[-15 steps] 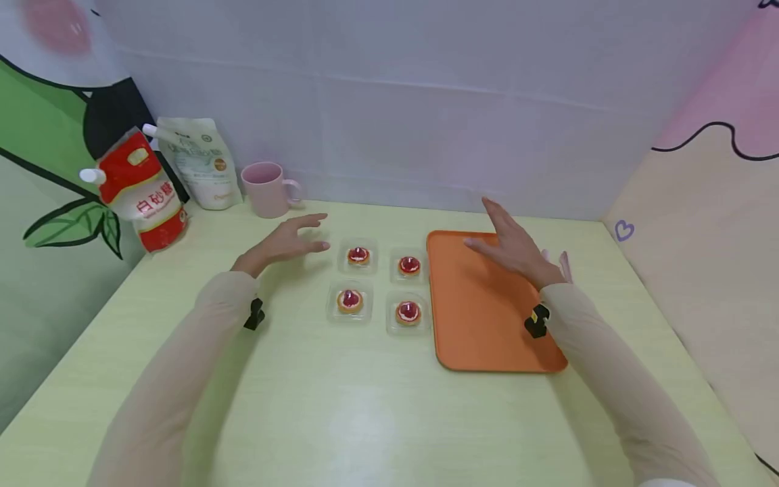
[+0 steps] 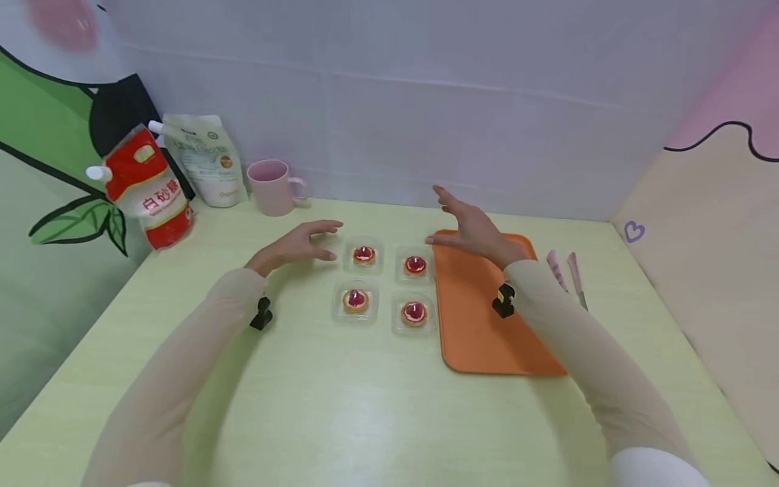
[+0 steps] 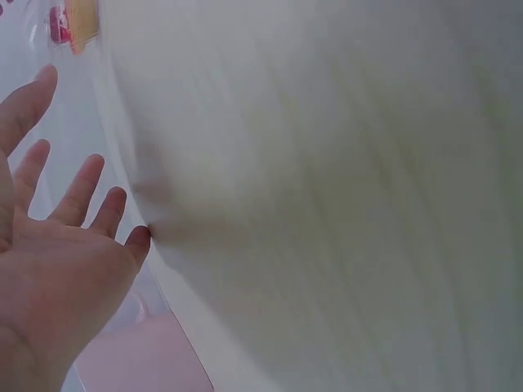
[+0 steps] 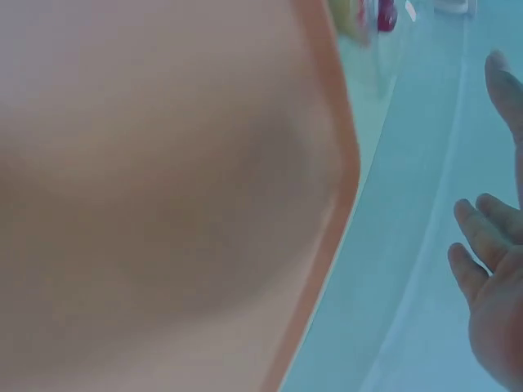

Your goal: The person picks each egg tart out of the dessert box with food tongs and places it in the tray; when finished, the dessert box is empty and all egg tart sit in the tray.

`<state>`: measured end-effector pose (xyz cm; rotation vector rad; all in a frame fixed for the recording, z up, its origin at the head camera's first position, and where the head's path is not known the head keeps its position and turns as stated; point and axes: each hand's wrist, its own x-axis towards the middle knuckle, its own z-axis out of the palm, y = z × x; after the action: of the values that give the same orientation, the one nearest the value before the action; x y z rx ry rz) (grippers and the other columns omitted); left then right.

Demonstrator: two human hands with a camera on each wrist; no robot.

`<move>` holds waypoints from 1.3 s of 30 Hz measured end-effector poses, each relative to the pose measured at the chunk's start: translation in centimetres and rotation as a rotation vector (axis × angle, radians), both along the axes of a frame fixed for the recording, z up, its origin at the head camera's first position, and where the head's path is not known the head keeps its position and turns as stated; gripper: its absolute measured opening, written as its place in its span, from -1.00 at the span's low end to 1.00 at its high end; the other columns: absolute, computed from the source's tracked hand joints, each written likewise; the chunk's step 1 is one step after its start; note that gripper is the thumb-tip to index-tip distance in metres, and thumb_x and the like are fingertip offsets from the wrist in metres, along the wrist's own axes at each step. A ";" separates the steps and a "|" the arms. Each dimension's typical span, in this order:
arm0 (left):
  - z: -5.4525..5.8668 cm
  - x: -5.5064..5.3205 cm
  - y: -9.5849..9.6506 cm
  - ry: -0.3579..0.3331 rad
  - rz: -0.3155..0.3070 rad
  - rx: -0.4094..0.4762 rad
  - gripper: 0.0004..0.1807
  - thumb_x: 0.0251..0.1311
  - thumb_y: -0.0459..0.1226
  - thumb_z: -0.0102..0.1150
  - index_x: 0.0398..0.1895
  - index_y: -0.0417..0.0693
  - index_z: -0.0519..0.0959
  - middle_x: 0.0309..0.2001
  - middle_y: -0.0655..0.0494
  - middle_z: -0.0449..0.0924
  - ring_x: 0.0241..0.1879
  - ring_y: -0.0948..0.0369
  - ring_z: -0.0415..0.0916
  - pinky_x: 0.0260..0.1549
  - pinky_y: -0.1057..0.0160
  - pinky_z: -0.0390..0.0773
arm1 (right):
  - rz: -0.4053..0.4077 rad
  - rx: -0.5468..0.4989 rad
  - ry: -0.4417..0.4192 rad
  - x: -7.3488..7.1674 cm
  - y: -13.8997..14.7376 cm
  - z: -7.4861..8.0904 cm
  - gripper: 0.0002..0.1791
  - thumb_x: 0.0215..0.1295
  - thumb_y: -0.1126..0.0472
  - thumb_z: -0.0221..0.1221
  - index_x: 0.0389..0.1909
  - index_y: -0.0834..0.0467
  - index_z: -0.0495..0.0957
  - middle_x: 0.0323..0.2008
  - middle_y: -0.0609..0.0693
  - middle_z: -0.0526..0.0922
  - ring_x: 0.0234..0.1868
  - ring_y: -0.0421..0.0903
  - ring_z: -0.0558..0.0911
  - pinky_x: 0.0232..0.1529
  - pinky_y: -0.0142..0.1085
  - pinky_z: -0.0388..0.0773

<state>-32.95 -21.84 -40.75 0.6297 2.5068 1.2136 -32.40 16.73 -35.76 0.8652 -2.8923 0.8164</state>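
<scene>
Several small tarts with red topping sit in clear plastic boxes in two rows: back left, back right, front left and front right. My left hand hovers just left of the back-left box, fingers spread and holding nothing. Above the far left part of the orange tray is my right hand, its thumb apart from the fingers, close to the back-right box. Both wrist views show empty palms, on the left hand and the right hand.
A pink mug, a white spouted pouch and a red-and-white spouted pouch stand at the back left. Right of the tray lie two pink-handled utensils, partly hidden by the right sleeve. A cloth wall closes off the back.
My right hand has moved left across the tray toward the boxes, uncovering the pink handles. The left hand has shifted slightly right. The tarts and tray stay in place.
</scene>
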 end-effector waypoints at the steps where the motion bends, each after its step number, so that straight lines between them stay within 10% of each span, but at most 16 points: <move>1: -0.1 0.0 0.1 -0.007 -0.002 0.000 -0.16 0.15 -0.34 0.37 0.50 -0.16 0.21 0.48 -0.29 0.21 0.52 -0.21 0.03 0.46 -0.26 -0.06 | 0.018 -0.007 -0.003 0.0 -0.7 0.1 0.15 0.17 -0.12 0.40 0.61 -0.13 -0.15 0.49 0.14 0.28 0.42 0.09 0.42 0.27 0.10 0.42; 18: -0.3 -0.1 1.8 -0.033 -0.042 -0.130 0.01 0.09 -0.30 0.44 0.56 -0.06 0.05 0.47 -0.32 0.16 0.54 -0.23 -0.08 0.46 -0.31 -0.19 | 0.176 0.122 -0.154 -0.4 -8.6 -1.1 0.00 0.17 -0.03 0.42 0.56 -0.01 0.10 0.46 0.15 0.34 0.37 0.11 0.48 0.33 0.01 0.41; 39: -0.3 0.4 2.8 0.051 -0.053 -0.251 0.04 0.05 -0.22 0.47 0.55 -0.03 0.04 0.46 -0.26 0.20 0.48 -0.24 0.01 0.42 -0.35 -0.14 | 0.255 0.191 -0.156 -0.9 -11.5 -1.7 -0.21 0.16 0.03 0.43 0.39 0.12 0.37 0.29 0.16 0.51 0.29 0.12 0.50 0.30 -0.04 0.43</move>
<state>-32.51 -19.03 -41.10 0.6647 2.6088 0.8559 -33.34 5.19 -37.47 1.2639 -3.0773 0.6536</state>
